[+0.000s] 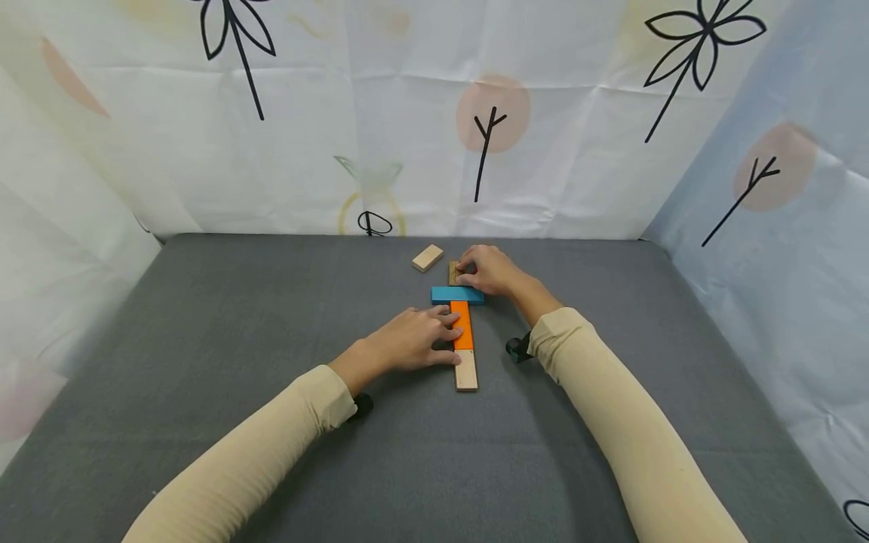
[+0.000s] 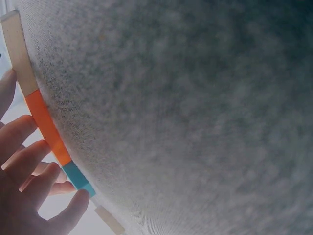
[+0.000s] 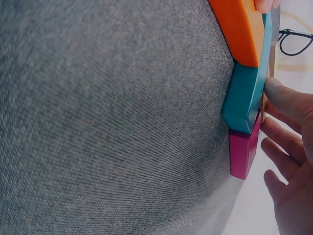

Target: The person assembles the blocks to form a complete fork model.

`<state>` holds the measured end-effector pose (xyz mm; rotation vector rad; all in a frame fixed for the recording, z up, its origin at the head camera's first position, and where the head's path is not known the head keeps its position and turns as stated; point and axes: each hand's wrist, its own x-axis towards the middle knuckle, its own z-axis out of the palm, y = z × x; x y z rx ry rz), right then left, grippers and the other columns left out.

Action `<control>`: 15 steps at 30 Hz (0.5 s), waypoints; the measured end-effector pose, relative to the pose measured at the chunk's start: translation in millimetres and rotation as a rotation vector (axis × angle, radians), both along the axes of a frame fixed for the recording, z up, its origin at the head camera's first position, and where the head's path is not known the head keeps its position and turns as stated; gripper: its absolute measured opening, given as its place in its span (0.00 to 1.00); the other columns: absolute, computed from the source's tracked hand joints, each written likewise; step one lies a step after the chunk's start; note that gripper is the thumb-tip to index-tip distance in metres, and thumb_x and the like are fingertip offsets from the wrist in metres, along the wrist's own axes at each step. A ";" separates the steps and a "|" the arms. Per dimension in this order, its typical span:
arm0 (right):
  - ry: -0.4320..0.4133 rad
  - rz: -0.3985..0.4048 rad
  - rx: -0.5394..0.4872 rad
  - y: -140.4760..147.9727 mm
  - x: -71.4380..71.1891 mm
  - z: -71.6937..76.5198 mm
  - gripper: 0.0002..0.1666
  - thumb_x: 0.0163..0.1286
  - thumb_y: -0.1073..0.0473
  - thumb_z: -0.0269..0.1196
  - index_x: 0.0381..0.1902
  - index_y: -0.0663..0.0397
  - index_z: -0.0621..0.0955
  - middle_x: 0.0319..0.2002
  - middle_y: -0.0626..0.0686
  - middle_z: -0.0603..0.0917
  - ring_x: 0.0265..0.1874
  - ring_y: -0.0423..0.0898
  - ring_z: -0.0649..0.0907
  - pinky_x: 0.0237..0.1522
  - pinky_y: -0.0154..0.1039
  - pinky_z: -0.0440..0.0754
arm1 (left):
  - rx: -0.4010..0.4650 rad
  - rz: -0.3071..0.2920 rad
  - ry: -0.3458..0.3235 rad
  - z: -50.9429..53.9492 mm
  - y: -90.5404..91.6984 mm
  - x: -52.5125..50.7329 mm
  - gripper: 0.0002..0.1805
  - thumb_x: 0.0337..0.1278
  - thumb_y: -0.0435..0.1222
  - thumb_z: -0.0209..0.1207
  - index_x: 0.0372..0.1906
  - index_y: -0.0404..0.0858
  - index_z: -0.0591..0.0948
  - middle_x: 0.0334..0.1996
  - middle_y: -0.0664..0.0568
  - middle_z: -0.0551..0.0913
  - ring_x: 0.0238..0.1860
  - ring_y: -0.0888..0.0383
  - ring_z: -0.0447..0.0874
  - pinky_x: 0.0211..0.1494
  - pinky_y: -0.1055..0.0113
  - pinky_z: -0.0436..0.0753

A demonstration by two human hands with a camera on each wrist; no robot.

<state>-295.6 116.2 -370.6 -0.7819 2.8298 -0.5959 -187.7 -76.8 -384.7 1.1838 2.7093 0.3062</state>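
Observation:
In the head view, an orange block [image 1: 462, 332] and a pale wooden block [image 1: 466, 375] form an end-to-end line. A blue block [image 1: 444, 296] lies crosswise at the far end of the orange one. My left hand [image 1: 410, 341] has its fingers spread along the line's left side, the fingertips touching the orange and pale blocks. Beyond the blue block, my right hand [image 1: 495, 270] pinches a brown wooden block [image 1: 452, 273], partly covered by the fingers. A magenta block [image 3: 243, 152] shows beside the blue one in the right wrist view; the right hand hides it from the head view.
A loose pale wooden block [image 1: 428, 258] lies left of the brown one, near the back of the grey tabletop [image 1: 271, 302]. Patterned white cloth [image 1: 407, 113] hangs behind and at both sides.

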 end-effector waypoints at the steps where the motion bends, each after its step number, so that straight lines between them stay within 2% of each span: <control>1: 0.001 0.001 0.000 -0.1 -0.1 -0.3 0.19 0.70 0.59 0.66 0.53 0.66 0.84 0.58 0.63 0.80 0.61 0.60 0.77 0.64 0.53 0.72 | -0.002 0.001 0.001 0.1 0.0 0.0 0.31 0.65 0.57 0.58 0.65 0.43 0.79 0.70 0.47 0.71 0.74 0.48 0.63 0.65 0.45 0.72; 15: 0.020 0.033 0.020 0.2 0.8 0.4 0.18 0.71 0.59 0.65 0.53 0.67 0.84 0.58 0.62 0.80 0.58 0.59 0.78 0.61 0.52 0.75 | -0.018 0.007 -0.015 1.2 1.0 0.2 0.31 0.66 0.57 0.58 0.66 0.44 0.78 0.71 0.48 0.70 0.74 0.49 0.61 0.65 0.42 0.71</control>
